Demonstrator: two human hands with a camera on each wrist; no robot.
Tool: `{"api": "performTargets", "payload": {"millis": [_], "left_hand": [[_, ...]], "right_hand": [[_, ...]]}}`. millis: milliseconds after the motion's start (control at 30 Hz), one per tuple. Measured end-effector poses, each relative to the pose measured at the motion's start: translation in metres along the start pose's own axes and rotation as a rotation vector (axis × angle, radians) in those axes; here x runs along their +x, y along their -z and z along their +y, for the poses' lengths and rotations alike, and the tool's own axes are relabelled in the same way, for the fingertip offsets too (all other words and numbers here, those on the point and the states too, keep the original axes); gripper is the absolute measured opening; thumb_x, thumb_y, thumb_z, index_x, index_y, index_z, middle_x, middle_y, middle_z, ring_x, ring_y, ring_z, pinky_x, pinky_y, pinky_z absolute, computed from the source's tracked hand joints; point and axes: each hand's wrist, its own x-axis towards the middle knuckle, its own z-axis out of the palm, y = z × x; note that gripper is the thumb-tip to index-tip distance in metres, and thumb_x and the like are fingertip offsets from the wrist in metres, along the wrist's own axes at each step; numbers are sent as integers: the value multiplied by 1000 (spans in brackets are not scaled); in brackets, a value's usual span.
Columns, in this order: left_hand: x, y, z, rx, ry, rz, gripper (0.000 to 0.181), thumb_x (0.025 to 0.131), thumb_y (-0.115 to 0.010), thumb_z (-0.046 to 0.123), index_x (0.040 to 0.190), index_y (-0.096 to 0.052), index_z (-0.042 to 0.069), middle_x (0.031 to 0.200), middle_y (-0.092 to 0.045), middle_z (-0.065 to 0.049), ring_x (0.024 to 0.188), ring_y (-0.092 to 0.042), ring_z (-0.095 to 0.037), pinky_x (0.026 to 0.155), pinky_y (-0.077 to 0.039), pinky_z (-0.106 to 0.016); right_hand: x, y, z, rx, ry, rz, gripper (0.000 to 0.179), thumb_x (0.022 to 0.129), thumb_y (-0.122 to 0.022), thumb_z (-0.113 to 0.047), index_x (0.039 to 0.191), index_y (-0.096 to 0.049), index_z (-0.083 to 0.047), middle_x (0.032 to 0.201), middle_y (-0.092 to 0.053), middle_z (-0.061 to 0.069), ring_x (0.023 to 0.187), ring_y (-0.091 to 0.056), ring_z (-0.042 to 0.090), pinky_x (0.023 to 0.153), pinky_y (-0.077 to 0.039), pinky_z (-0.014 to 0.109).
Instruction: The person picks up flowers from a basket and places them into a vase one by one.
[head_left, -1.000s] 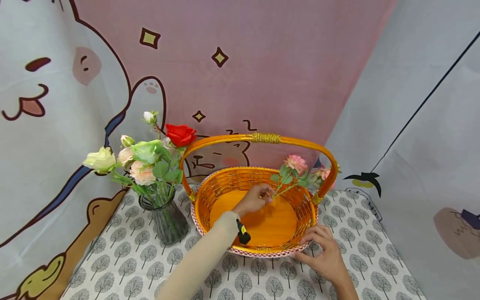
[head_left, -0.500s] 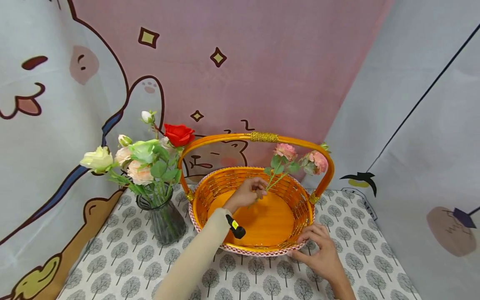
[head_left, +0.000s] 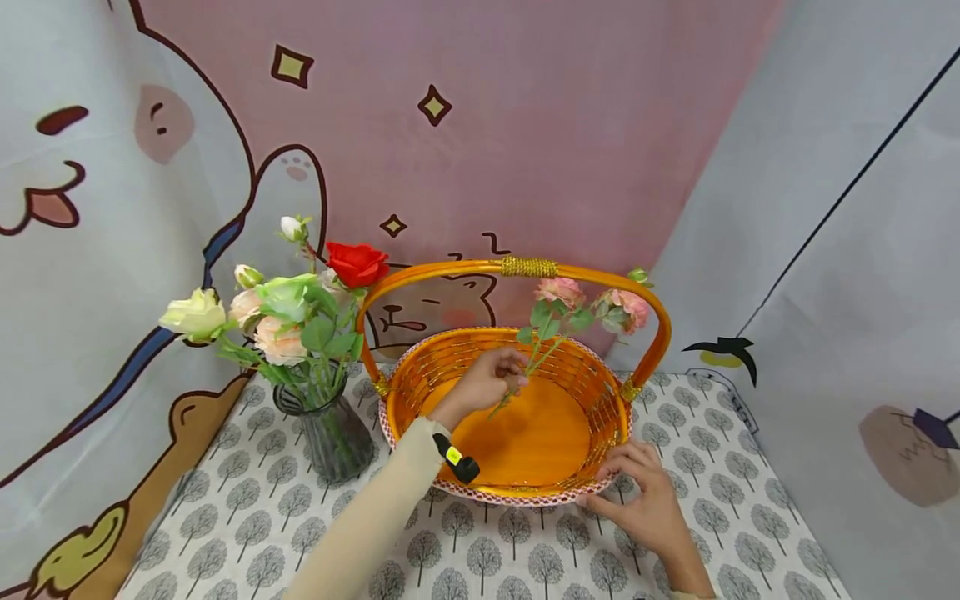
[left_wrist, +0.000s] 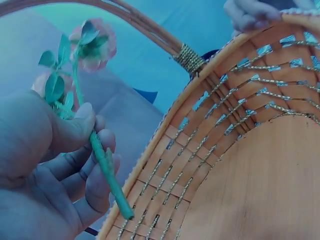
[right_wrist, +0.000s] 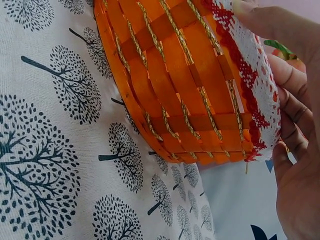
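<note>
My left hand (head_left: 487, 382) pinches the green stem of a pink flower spray (head_left: 561, 292) between thumb and fingers, above the basket's floor. In the left wrist view the cut stem end (left_wrist: 127, 212) points down past the fingers, and the blossoms (left_wrist: 95, 44) are at the top. The orange woven basket (head_left: 551, 446) has a tall arched handle (head_left: 431, 271); the blossoms show near the handle's right side. My right hand (head_left: 645, 504) grips the basket's near right rim. In the right wrist view its thumb and fingers lie on either side of the red-and-white lace trim (right_wrist: 257, 95).
To the left of the basket stands a dark glass vase (head_left: 337, 446) holding several flowers, among them a red rose (head_left: 357, 265) close to the handle. A tree-print cloth (head_left: 480, 554) covers the table. Printed fabric (head_left: 570, 150) hangs behind.
My left hand has moved a little left over the basket, and the pink flower spray has shifted left with it. The right hand stays on the rim.
</note>
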Motion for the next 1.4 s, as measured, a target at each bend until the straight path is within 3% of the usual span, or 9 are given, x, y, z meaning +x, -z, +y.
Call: {"api": "performTargets", "payload": {"millis": [167,333,467,667,900,1133,1400], "left_hand": [[-15,4,7,-5,13,24,30,103,-61,10,133,-62,11,105,-67,-13,87,-69,-25,70,-58,-33],[-28,9,11,14,-2,44,33,102,-62,7,135,-61,10,100,-68,-14,86,-67,-35,66,-54,-32],[-39,13,12,49,-20,49,34,101,-62,3,134,-62,9,96,-68,-14,83,-66,-36,65,-53,-32],[-57,17,11,89,-36,29,33,99,-61,-1,130,-65,10,94,-67,-12,83,-66,-38,62,-51,-30],[-72,18,9,124,-111,47,31,98,-61,-4,126,-67,9,91,-66,-10,82,-65,-43,65,-54,-30],[-88,17,7,161,-116,89,29,97,-65,0,123,-69,12,93,-65,-5,80,-64,-20,70,-57,-32],[-107,21,15,170,-124,178,31,97,-68,3,116,-72,26,94,-69,0,86,-65,-18,71,-53,-32]], "right_hand": [[2,-2,-2,-8,-8,10,46,56,-101,-8,80,-67,-26,98,-67,2,111,-46,13,97,-33,33],[6,2,-22,-5,1,20,44,55,-99,-1,78,-67,-19,96,-66,6,106,-46,17,94,-34,32],[9,5,-34,3,0,20,42,55,-99,0,77,-67,-16,94,-67,6,105,-46,17,92,-35,31],[2,-1,-11,-1,-28,19,45,54,-100,-4,77,-66,-22,96,-66,4,107,-45,13,93,-32,33],[-2,-3,5,-3,-40,11,47,55,-102,-12,80,-66,-31,100,-66,-2,110,-44,10,95,-33,32],[-2,-4,1,-19,-44,26,47,53,-101,-8,78,-67,-27,98,-67,-1,108,-46,12,93,-34,30],[4,1,-26,9,-34,41,43,54,-99,-3,77,-67,-21,97,-65,-7,111,-47,17,95,-33,29]]}}
